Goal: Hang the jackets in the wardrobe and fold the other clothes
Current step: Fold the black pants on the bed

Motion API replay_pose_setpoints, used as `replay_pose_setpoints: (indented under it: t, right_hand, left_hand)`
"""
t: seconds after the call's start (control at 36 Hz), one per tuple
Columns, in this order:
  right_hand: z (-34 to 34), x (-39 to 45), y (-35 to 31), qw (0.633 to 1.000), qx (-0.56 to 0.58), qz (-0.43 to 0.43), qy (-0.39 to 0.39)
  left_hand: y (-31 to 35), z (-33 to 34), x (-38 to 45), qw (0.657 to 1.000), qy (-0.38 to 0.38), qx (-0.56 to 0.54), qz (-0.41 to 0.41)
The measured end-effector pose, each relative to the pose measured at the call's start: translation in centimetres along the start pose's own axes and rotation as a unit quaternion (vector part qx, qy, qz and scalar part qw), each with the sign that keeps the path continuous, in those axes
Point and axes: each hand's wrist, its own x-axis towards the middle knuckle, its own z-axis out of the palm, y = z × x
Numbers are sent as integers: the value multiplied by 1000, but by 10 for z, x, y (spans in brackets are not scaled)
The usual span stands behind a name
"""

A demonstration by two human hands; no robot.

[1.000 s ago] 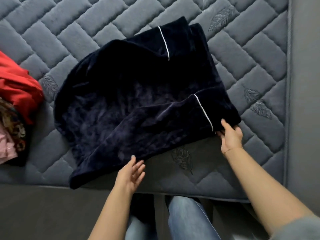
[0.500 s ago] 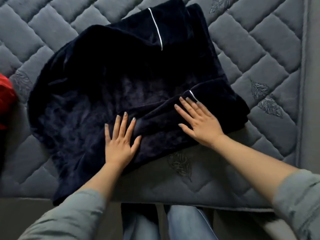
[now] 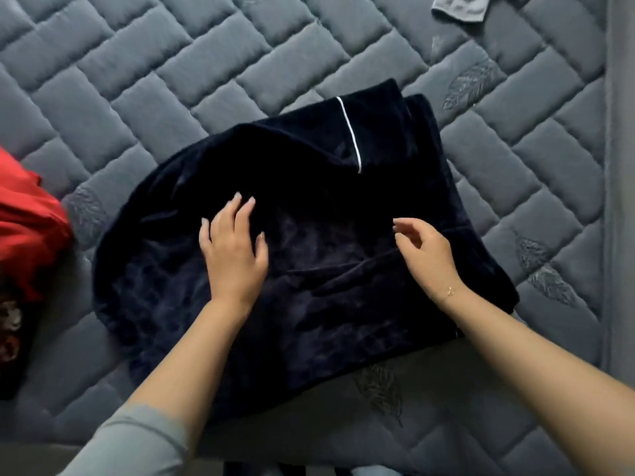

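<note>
A dark navy velvet garment (image 3: 326, 207) with thin white piping lies spread on the grey quilted mattress (image 3: 171, 80), folded over itself along its right side. My left hand (image 3: 233, 249) rests flat on the middle of the garment, fingers straight. Over the garment's right part is my right hand (image 3: 424, 252), with fingers loosely bent and holding nothing; whether it touches the fabric I cannot tell.
A red garment (image 3: 24, 228) lies at the left edge, with a dark patterned cloth (image 3: 8, 324) below it. A grey piece of clothing (image 3: 460, 8) shows at the top right. The mattress's right border (image 3: 618, 201) runs down the frame.
Both hands have slid further up the navy garment from its near edge. The right hand has lifted from lying flat to loosely bent fingers.
</note>
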Motion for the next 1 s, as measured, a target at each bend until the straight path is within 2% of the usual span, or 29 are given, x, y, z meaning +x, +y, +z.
replay_pose_setpoints:
  t: [0.03,0.08,0.14,0.19,0.25,0.31,0.36,0.42,0.47,0.5,0.56,0.61,0.67,0.72,0.75,0.78,0.83,0.89,0.92,1.0]
  right_hand:
    - [4,15,-14,993,90,71,-15]
    - [14,46,-36,957,225,177,-35]
    - [23,74,-55,936,285,206,-25]
    - [28,98,-76,912,353,209,6]
    - [29,119,-97,889,420,185,3]
    - [28,138,-117,891,435,128,-37]
    - [27,152,-134,899,428,67,-59]
    - [26,161,-142,924,381,16,-38]
    - [30,170,-142,968,248,-26,-5]
    - [31,173,-138,987,155,-40,5]
    - [32,184,-127,997,-32,-64,6]
    - [32,195,-115,976,-193,-79,-57]
    - [38,201,-106,932,-334,-75,-119]
    - [44,201,-101,907,-394,-80,-126]
    - [47,201,-100,905,-400,-86,-119]
    - [48,202,-101,904,-403,-92,-110]
    - [45,205,-101,900,-411,-99,-105]
    - [42,207,-101,892,-425,-101,-114]
    - [40,207,-101,889,-431,-103,-118]
    - [40,208,-98,879,-451,-106,-113]
  left_hand:
    - [-1,-3,22,1000,12,-1,10]
    - [-5,-5,67,1000,1,16,18]
    - [-11,-5,110,997,-60,39,11]
    - [-18,-4,144,988,-136,68,-2]
    - [-26,-2,169,981,-178,78,6]
    - [-30,-4,189,984,-174,-17,-12]
    - [-39,-10,210,978,-108,-152,-93]
    - [-53,-22,228,945,-4,-255,-207]
    - [-74,-31,243,898,74,-313,-300]
    - [-85,-33,247,886,86,-318,-327]
    - [-107,-35,250,876,45,-339,-340]
    - [-117,-35,237,868,-56,-343,-355]
    - [-120,-39,212,929,-119,-165,-307]
    - [-115,-43,183,988,-58,-26,-139]
    - [-110,-44,171,999,-34,-21,-36]
    - [-105,-42,163,997,-42,-39,49]
    - [-96,-29,154,980,-130,-51,140]
    - [-88,-13,148,965,-214,22,150]
    - [-87,-6,147,960,-230,65,144]
    - [-90,4,156,962,-212,126,122]
